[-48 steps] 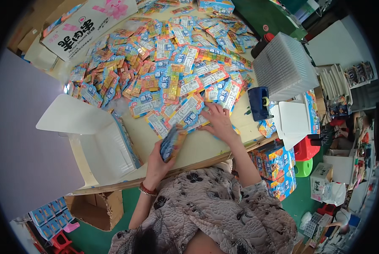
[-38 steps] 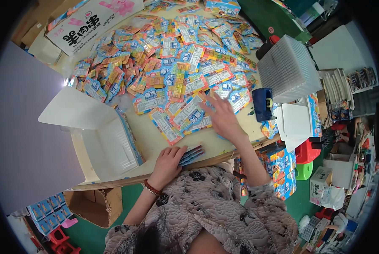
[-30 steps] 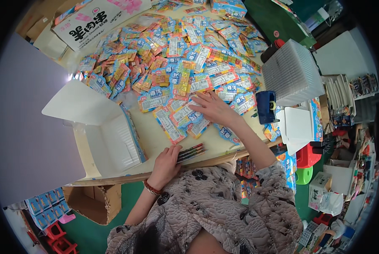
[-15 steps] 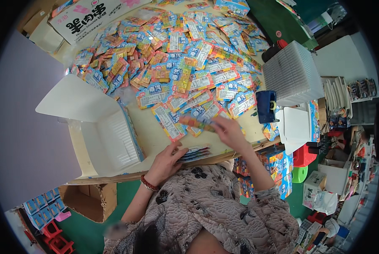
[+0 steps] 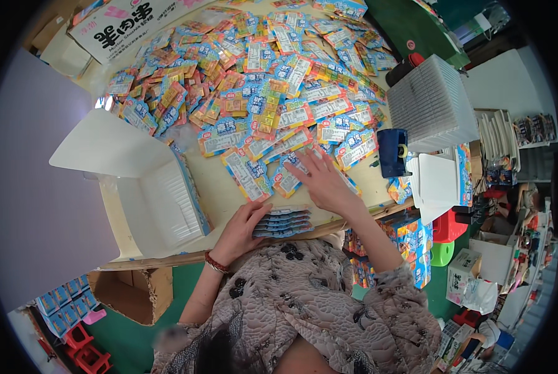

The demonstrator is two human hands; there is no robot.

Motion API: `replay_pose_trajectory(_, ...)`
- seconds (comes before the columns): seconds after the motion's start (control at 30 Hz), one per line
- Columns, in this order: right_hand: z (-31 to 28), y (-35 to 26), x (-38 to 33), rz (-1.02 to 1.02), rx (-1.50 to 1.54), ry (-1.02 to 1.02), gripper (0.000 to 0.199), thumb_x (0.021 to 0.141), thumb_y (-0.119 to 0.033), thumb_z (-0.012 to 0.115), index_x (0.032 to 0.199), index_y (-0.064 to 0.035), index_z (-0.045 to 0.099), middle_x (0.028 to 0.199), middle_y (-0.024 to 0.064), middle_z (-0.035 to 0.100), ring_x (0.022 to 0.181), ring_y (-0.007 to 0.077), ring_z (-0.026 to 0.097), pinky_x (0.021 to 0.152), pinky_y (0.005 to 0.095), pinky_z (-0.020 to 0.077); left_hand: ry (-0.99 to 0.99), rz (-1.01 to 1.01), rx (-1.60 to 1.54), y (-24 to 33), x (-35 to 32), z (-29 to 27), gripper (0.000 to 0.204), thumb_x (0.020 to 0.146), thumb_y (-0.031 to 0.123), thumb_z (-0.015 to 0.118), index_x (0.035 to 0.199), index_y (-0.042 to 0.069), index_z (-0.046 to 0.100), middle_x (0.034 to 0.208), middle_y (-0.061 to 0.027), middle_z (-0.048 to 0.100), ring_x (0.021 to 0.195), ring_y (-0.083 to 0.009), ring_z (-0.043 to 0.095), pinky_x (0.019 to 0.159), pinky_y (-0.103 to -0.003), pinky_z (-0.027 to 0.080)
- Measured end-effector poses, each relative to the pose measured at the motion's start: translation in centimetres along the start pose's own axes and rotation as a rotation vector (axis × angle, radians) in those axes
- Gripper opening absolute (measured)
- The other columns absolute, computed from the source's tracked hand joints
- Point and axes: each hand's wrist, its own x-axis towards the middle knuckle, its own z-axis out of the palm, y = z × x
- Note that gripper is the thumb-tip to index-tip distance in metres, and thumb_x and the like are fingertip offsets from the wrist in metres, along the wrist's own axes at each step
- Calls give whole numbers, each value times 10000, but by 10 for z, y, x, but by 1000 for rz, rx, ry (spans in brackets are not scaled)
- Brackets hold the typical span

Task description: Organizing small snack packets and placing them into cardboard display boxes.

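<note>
One grey-purple panel (image 5: pixel 48 168) stands along the left edge of the table (image 5: pixel 216 215). At the near left corner of the table there is a white box (image 5: pixel 157 215), which is open, with its flap (image 5: pixel 107 146) raised toward the left. Below this corner, under the near edge, an open brown carton (image 5: pixel 129 296) is seen. At the far left corner a white carton (image 5: pixel 123 28) with pink and black print is standing.

The left hand (image 5: pixel 238 230), with a reddish bracelet (image 5: pixel 216 262) on the wrist, is by the near edge. It is curved at the left end of a small stack (image 5: pixel 283 223) of blue packets and touches it — whether it really pinches the stack, I cannot tell. The stack lies just inside the near edge, to the right of the white box.

A big heap of packets (image 5: pixel 223 96), in blue, yellow and red, spreads from the middle toward the far edge. The right hand (image 5: pixel 329 184) has its fingers spread over the nearest packets of this heap.

By the right edge there is a dark blue tape dispenser (image 5: pixel 392 153), and just beyond it a tall block of clear trays (image 5: pixel 431 106). Below the right edge stand a red stool (image 5: pixel 450 227) and a green stool (image 5: pixel 442 254).
</note>
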Motion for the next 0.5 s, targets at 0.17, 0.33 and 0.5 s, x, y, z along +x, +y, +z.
replay_pose_trajectory(0.17, 33, 11, 5, -136, 81, 68, 595, 779, -32, 589, 1348, -114, 439, 1370, 120, 468, 1294, 317, 429, 1037, 413, 396, -36, -44, -62, -10, -5, 2, 665, 638, 43, 795, 1237, 63, 506, 1234, -151, 506, 1149, -297, 522, 951, -359, 464)
replay_pose_trajectory(0.33, 14, 3, -23, -15, 384, 256, 416, 865, -42, 522, 1280, -62, 483, 1255, 169, 552, 1167, 313, 551, 969, 417, 465, 62, -208, -455, -8, -19, 6, 655, 648, 68, 825, 1222, 54, 511, 1292, -129, 495, 1197, -230, 508, 981, -340, 434)
replay_pose_trajectory(0.5, 15, -18, -29, 391, 1026, 238, 347, 913, -40, 488, 1257, -74, 515, 1229, 125, 567, 1152, 258, 559, 963, 413, 470, 158, -186, -931, -1, -10, 13, 683, 642, 81, 855, 1217, 62, 489, 1321, -107, 486, 1207, -231, 505, 993, -328, 427)
